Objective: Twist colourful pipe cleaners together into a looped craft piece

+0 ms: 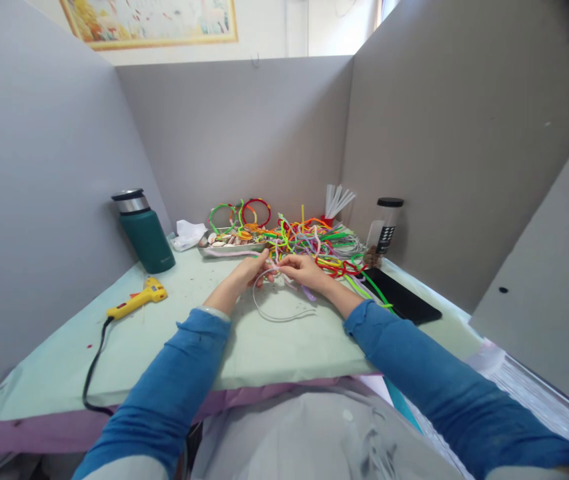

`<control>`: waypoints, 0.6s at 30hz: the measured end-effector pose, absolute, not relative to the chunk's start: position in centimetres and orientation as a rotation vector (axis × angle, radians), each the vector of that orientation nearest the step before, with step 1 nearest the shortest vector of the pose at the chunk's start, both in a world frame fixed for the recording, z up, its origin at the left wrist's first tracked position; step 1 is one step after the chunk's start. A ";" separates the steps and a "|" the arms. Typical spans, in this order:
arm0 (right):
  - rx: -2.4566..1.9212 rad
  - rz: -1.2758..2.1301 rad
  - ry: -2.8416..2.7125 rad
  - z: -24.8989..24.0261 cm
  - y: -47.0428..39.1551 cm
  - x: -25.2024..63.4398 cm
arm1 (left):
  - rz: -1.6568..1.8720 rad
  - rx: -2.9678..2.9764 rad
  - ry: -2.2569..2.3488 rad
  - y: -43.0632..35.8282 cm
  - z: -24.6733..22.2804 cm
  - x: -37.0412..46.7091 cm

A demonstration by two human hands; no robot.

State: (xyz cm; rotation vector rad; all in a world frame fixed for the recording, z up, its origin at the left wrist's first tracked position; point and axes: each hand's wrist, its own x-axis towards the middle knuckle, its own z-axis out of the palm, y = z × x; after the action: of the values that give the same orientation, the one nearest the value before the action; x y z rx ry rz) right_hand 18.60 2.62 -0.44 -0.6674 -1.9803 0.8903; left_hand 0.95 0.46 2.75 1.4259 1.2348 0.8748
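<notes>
I saw one head-worn camera face forward and down over the nearby table toward the grey partition.

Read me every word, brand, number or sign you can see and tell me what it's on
None can be read.
Black-capped clear bottle: white marks on a dark patch, too small to read.
Yellow glue gun: small dark marks, too blurred to read.

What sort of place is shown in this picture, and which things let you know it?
Probably a handicraft workstation: a yellow glue gun lies on the covered table, a pile of colourful fuzzy stems sits farther back, and grey partitions enclose it like a booth.
</notes>
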 end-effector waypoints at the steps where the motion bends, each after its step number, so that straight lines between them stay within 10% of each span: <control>1: -0.687 0.875 -1.976 -0.4 2.6 18.6 | 0.870 1.429 1.257 0.5 2.7 0.9; 18: -0.717 0.885 -1.968 -0.6 2.5 18.4 | 0.886 1.519 1.281 0.3 2.8 1.2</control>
State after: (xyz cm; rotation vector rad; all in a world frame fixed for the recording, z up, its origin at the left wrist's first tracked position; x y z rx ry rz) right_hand 18.36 2.47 -0.61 -0.7169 -1.9682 0.8855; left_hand 1.16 0.28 2.77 1.5194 1.2806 0.8857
